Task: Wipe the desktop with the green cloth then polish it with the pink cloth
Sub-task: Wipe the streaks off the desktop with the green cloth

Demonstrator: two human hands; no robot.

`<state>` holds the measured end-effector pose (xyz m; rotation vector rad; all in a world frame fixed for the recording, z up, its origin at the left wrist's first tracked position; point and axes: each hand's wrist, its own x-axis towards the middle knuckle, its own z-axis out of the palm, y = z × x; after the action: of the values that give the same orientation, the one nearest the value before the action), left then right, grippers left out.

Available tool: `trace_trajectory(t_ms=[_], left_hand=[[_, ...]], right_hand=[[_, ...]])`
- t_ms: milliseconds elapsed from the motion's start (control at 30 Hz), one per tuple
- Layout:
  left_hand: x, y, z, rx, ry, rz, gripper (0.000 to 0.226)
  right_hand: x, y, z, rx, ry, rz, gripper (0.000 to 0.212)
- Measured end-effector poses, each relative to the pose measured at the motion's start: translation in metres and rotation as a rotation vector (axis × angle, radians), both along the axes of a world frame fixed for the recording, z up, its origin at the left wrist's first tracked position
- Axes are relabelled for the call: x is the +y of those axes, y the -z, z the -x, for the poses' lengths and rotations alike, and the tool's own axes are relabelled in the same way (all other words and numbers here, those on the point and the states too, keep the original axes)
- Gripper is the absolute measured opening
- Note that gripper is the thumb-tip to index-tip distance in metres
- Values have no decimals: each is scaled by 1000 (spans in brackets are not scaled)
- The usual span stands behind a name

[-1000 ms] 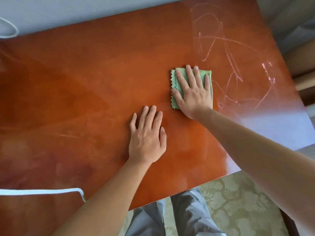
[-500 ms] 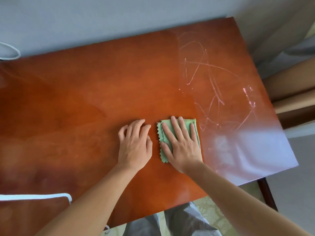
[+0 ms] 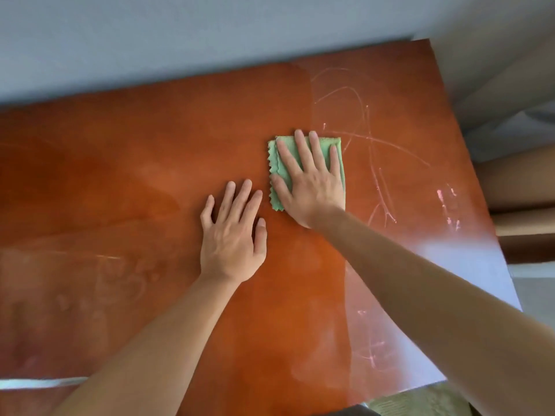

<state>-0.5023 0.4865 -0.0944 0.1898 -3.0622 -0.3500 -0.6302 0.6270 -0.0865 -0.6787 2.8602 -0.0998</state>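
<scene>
The folded green cloth [image 3: 336,148] lies on the glossy orange-brown desktop [image 3: 135,181], a little right of centre. My right hand [image 3: 309,178] presses flat on the cloth with straight fingers spread over it. My left hand [image 3: 232,232] rests flat on the bare wood just left of and below the cloth, fingers straight, holding nothing. Pale pink scribbled marks [image 3: 378,163] cover the desktop's right part. No pink cloth is in view.
A grey wall [image 3: 210,34] runs along the desk's far edge. Brown cardboard-like rolls [image 3: 519,187] sit past the right edge. A white cord [image 3: 42,382] crosses the lower left. Patterned floor [image 3: 420,403] shows below the near edge.
My right hand has pushed the green cloth away from me, up the desktop from beside my left hand. The left hand stays flat on the wood. The camera view has shifted.
</scene>
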Motion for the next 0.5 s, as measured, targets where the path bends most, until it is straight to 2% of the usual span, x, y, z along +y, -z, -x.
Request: trace_trajectory(t_ms=[100,367,500], left_hand=[[0,0,1,6,-1,9,50],[2,-4,1,11,-11,7,50],[2,-5,1,24,-6,5,50]], right_hand=[[3,-1,7,-7,-38,-13,66],[33,5,-79,-2,-61,42,65],[35,6,-87,-7,-65,26,65]])
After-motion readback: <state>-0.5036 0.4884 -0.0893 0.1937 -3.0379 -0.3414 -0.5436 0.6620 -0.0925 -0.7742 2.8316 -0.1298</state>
